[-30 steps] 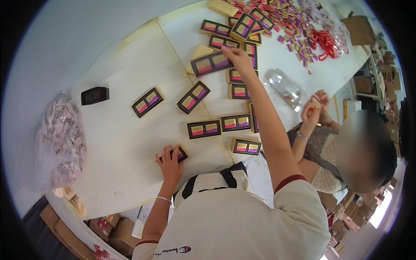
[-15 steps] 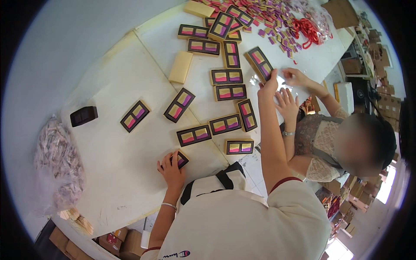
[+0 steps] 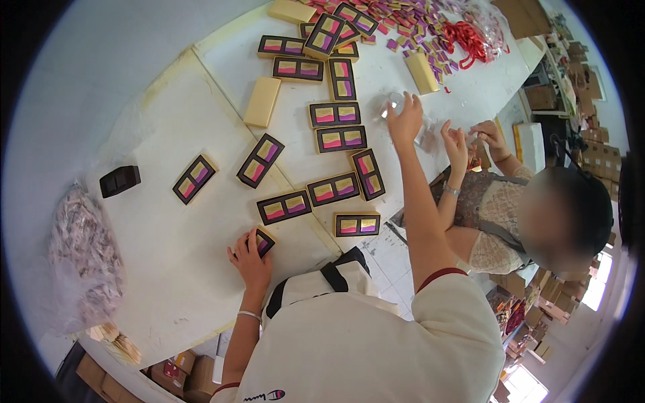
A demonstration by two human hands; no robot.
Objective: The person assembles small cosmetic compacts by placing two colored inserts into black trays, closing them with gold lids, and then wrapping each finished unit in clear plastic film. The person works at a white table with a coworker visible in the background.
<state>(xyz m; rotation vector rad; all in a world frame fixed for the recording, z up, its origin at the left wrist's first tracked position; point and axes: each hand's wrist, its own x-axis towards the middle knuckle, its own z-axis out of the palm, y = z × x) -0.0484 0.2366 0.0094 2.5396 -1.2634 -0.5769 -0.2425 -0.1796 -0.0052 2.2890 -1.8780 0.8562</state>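
Black tray under left hand, long axis diagonal

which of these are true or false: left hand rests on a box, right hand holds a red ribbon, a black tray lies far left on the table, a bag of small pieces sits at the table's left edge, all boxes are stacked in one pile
1. The left hand rests on a box. True.
2. The right hand holds a red ribbon. False: it is at a clear plastic piece; the ribbon lies apart, far up the table.
3. A black tray lies far left on the table. True.
4. A bag of small pieces sits at the table's left edge. True.
5. All boxes are stacked in one pile. False: most lie spread singly over the table.
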